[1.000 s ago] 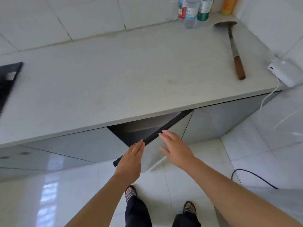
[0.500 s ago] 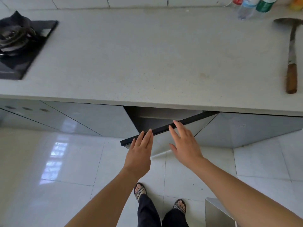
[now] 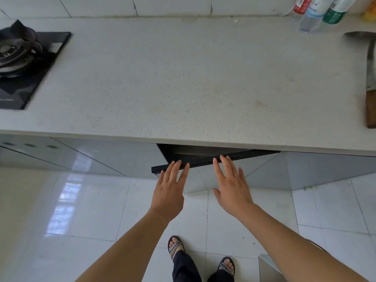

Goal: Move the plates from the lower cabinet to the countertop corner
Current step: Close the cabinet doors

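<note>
Item: cabinet door (image 3: 213, 162), ajar at 12 o'clock under desk (image 3: 183, 88). My left hand (image 3: 169, 192) and right hand (image 3: 232, 188) were released, grasping nothing. Plates unseen, presumably inside. Next: reach in.

Bright, even daylight; window glare on the glossy floor tiles (image 3: 67, 192); wide-angle bending at edges; stove (image 3: 22, 58) slightly motion-blurred.

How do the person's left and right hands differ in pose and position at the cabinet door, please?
The left hand reaches near the free end of the cabinet door, while the right hand sits further along towards the hinge side. The left hand's fingers lie fairly close together; the right hand's are spread wider, thumb out. Both are open, palms down, holding nothing, fingertips at the door's dark top edge.
</note>
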Available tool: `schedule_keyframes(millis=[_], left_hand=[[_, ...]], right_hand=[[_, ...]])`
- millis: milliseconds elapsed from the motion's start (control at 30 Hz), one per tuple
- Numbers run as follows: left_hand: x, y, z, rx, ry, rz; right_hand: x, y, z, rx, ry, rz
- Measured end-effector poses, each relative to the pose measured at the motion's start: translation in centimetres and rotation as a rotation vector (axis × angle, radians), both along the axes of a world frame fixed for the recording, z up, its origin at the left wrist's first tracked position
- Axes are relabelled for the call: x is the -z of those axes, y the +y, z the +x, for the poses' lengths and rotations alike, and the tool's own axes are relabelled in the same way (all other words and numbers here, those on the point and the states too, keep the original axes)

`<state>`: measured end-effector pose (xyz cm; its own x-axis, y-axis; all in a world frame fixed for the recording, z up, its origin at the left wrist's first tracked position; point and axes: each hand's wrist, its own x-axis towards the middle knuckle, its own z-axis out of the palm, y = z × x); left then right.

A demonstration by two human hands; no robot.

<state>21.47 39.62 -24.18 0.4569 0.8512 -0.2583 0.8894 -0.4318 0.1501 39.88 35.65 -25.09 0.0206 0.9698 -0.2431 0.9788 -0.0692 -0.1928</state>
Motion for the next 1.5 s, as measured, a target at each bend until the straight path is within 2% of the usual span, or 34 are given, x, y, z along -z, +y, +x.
schedule_keyframes(millis=[267, 667, 900, 1100, 1500], left_hand=[[0.4, 1.1, -2.2, -0.029, 0.009, -0.033], [0.8, 5.2, -3.3, 0.101, 0.011, -0.042], [1.2, 6.6, -3.9, 0.192, 0.094, -0.023], [0.2, 4.9, -4.7, 0.209, 0.151, -0.089], [-0.9, 6.0, -5.4, 0.172, 0.163, -0.102]], right_hand=[[-0.3, 1.5, -1.3, 0.078, -0.011, -0.040], [1.5, 2.8, -4.2, 0.147, -0.064, 0.103], [1.8, 3.1, -4.8, 0.186, -0.079, 0.027], [0.1, 2.4, -4.4, 0.139, -0.032, -0.112], [-0.4, 3.5, -5.1, 0.118, -0.010, -0.122]])
